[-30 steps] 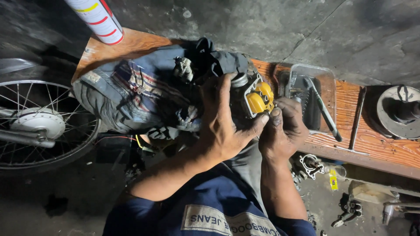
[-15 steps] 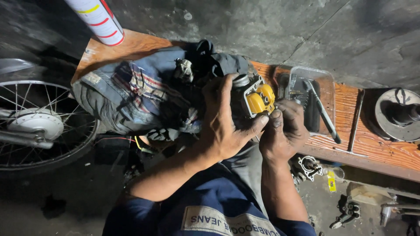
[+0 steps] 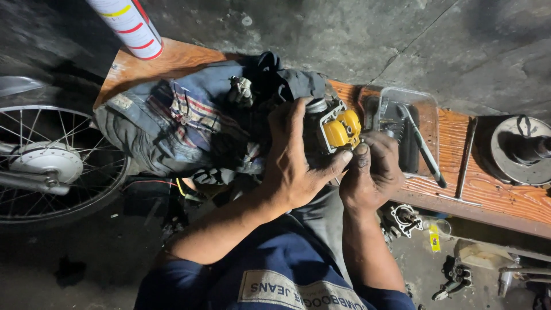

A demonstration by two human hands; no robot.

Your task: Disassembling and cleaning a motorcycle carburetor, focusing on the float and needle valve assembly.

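Observation:
A small metal engine part with a yellow plastic piece (image 3: pixel 341 129) sits over the edge of a wooden plank (image 3: pixel 488 195). My left hand (image 3: pixel 295 158) wraps around its left side, thumb reaching under the yellow piece. My right hand (image 3: pixel 373 169), dirty with grease, presses against the part from the right and below. Both hands grip the same part. The part's underside is hidden by my fingers.
A pile of worn denim clothes (image 3: pixel 172 126) lies left of the part. A clear plastic tray (image 3: pixel 407 132) with a tool handle (image 3: pixel 422 146) stands to the right, then a round metal drum (image 3: pixel 522 152). A spoked wheel (image 3: pixel 51 166) is at the left, a spray can (image 3: pixel 129 26) above.
Both hands stay on the part with only slight finger shifts; the view has barely drifted.

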